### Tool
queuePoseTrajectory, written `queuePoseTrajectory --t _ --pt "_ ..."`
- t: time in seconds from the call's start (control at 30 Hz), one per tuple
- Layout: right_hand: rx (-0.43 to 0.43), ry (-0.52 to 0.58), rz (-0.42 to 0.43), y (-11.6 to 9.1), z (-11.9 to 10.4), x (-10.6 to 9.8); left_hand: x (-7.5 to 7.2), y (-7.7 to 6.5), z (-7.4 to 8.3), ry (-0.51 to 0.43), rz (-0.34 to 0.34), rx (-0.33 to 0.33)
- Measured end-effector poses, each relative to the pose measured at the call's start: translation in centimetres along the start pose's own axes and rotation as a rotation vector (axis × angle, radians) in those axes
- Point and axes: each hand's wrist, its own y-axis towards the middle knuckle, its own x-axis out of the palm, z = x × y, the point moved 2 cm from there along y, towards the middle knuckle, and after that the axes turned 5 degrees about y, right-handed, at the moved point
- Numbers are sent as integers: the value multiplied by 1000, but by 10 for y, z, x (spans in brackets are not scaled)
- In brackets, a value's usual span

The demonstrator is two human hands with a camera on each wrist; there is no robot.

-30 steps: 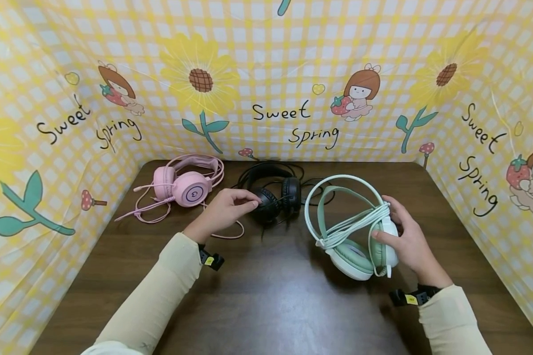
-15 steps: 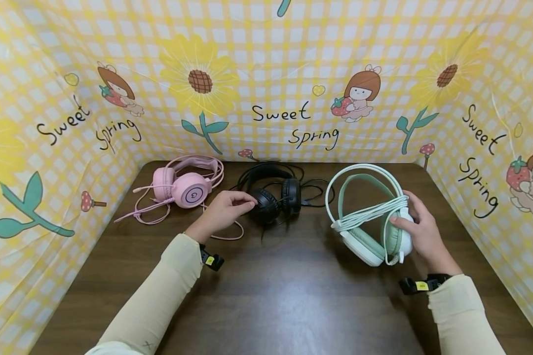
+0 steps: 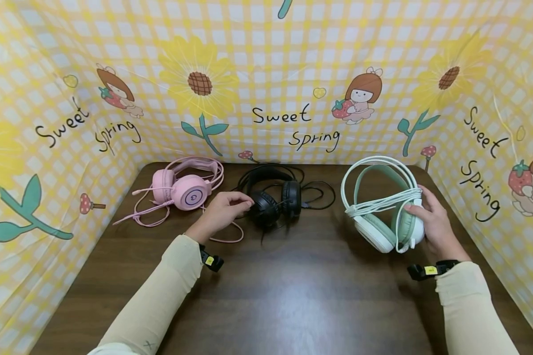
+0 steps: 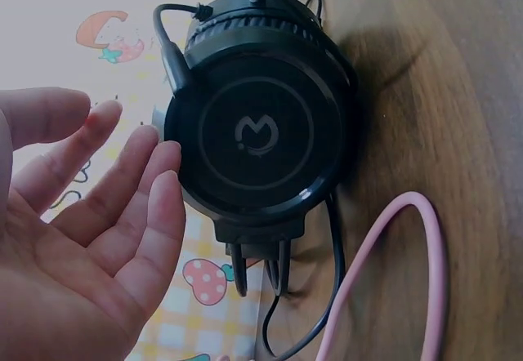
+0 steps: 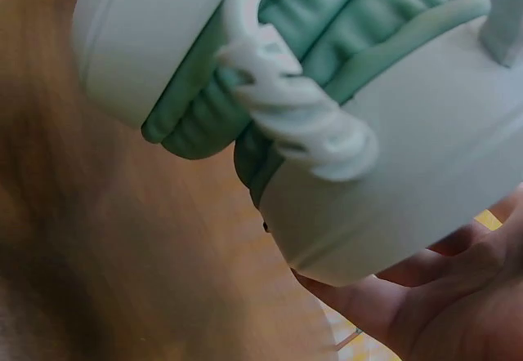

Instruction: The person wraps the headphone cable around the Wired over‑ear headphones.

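My right hand (image 3: 440, 228) grips a mint-green and white headset (image 3: 375, 235) by its right ear cup, thumb on the cushion side. Its pale cable is bundled across the band opening. In the right wrist view a twisted white strain relief (image 5: 306, 116) hangs by the green ear cushions; whether the cups touch the table I cannot tell. Beside the left cup of a black headset (image 3: 291, 198), my left hand (image 3: 219, 214) holds nothing. The left wrist view has its loosely bent fingers (image 4: 151, 230) close to the logo-marked cup (image 4: 257, 165); contact is unclear.
A pink headset (image 3: 191, 191) lies at the back left of the dark wooden table (image 3: 293, 296), its cord (image 3: 231, 241) trailing behind my left hand. Black cable (image 3: 322, 207) loops right of the black headset. Yellow checked cloth (image 3: 266, 74) walls the back and sides.
My right hand has carried the mint-green headset to the right and toward the back of the table. The left hand has barely shifted; the black and pink headsets stay put.
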Motion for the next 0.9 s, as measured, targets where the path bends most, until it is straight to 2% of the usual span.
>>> queuePoseTrajectory --t 0.2,0.43,0.63,0.9 --pt "-17 23 37 13 2 -10 2 3 -9 -72 13 -68" --pt "-2 125 29 27 5 -20 4 8 -18 -54 59 -119" --pt "6 197 15 37 11 -29 5 14 -23 -100 93 -195" --pt "75 218 46 46 17 -44 7 18 -28 -47 106 -244"
